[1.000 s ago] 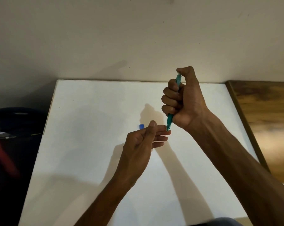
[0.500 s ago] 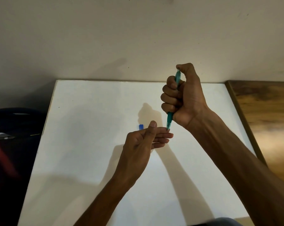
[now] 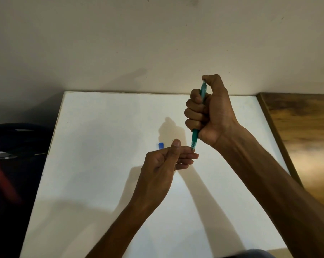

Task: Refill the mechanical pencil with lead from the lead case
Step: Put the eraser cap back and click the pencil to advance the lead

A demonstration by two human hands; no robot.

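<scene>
A white table [image 3: 105,183] fills most of the lower frame, running up to a plain wall; a wooden surface [image 3: 302,136] sits at the right edge and something dark [image 3: 12,164] is bunched at the left. The table is nearly bare, which matters: anything thin dropped on it would roll, and there is no lip to stop it.

Right of centre, the right hand [image 3: 211,116] is closed in a full fist around the teal pencil [image 3: 195,135], held near upright with the tip down and the thumb set over the top end. Just below it, at centre frame, the left hand [image 3: 168,161] is loosely curled, palm up, fingers stretched towards the right, thumb resting across them. The pencil tip touches or nearly touches those fingers. Whether the left hand is pinching a lead I cannot tell; nothing that fine shows.

My guess is the thumb is working the button while the fingers meet the tip. If so, the risk is plain: a fist grip is strong and coarse, and a lead pushed against a finger at a slant would likely snap. A broken piece could fall from the open palm onto the white top and be hard to find.

The smallest thing, a blue object [image 3: 160,145], lies on the table just left of the left thumb, partly hidden. It may be the lead case or its cap; a careless sweep of the left wrist could knock it.
</scene>
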